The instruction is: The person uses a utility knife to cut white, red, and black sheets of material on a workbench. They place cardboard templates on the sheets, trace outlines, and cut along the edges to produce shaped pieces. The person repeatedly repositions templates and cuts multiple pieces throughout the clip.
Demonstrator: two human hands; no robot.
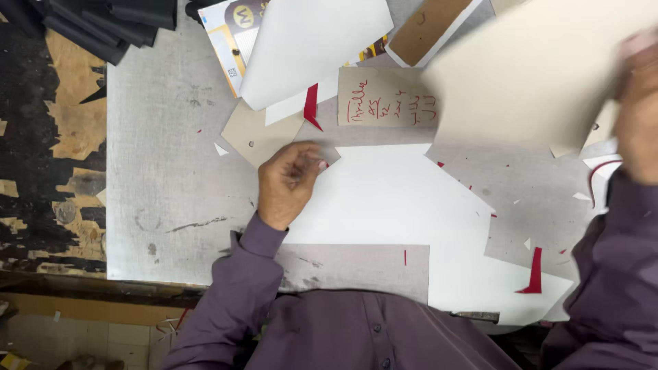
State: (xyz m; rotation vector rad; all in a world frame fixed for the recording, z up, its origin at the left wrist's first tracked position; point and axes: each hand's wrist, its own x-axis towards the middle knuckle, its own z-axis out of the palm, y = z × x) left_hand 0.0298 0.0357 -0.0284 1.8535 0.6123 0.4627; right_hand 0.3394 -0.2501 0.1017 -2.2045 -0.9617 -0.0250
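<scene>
My left hand [288,181] rests on the grey work surface [171,171], fingers curled, its fingertips on the left edge of a large white sheet [391,199] and a small grey card piece. Whether it pinches anything I cannot tell. My right hand [637,103] is raised at the right edge, blurred, holding a big cream sheet of paper [528,75] that tilts over the table's upper right. Below that sheet lies a tan card [384,97] with red handwriting.
A white sheet [308,48] and a printed leaflet [226,34] lie at the top, a beige cut piece [257,133] beside my left hand. Red paper scraps [312,106] [533,274] are scattered. Dark folded material [103,24] sits top left on a worn bench [55,137].
</scene>
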